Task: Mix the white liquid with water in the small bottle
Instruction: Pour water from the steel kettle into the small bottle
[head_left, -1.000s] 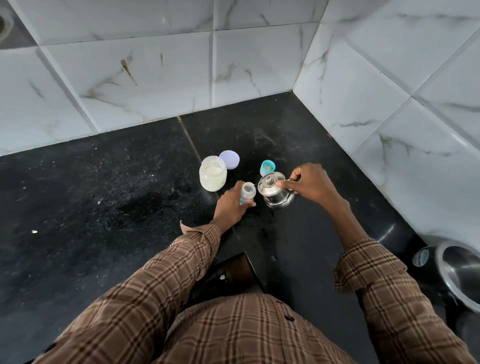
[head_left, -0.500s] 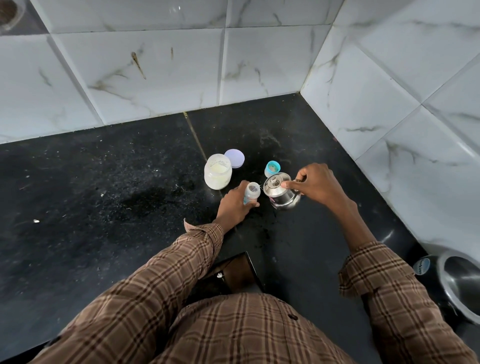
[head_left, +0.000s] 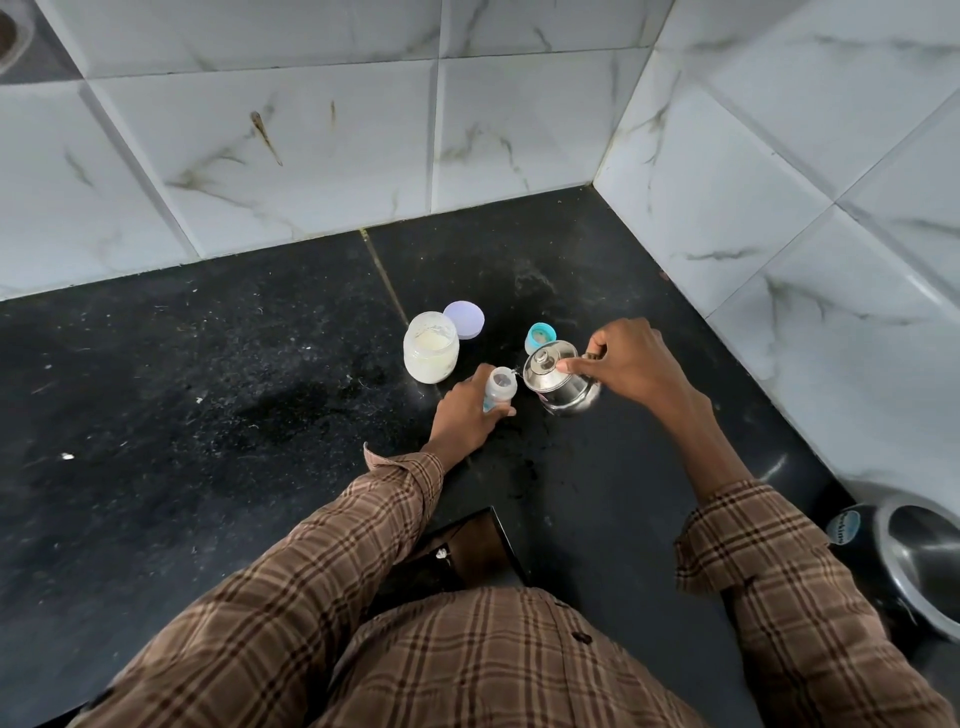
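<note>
The small clear plastic bottle (head_left: 501, 388) stands open-mouthed on the black stone counter (head_left: 208, 415), gripped low by the left hand (head_left: 470, 413). Just right of it, the right hand (head_left: 631, 366) tilts a small steel kettle (head_left: 558, 382), thumb pressing its lid, spout seemingly at the bottle's mouth. Beyond the left hand stands a glass jar of white liquid (head_left: 431, 347). No label is legible.

Single head-mounted wide-angle view, looking forward and steeply down from above the person's chest onto a black speckled stone countertop (head_left: 208, 395) where it meets a corner of white marble-patterned wall tiles (head_left: 311, 145). Both brown plaid sleeves (head_left: 322, 571) enter from the lower edge; straight lines bow near the margins.
</note>
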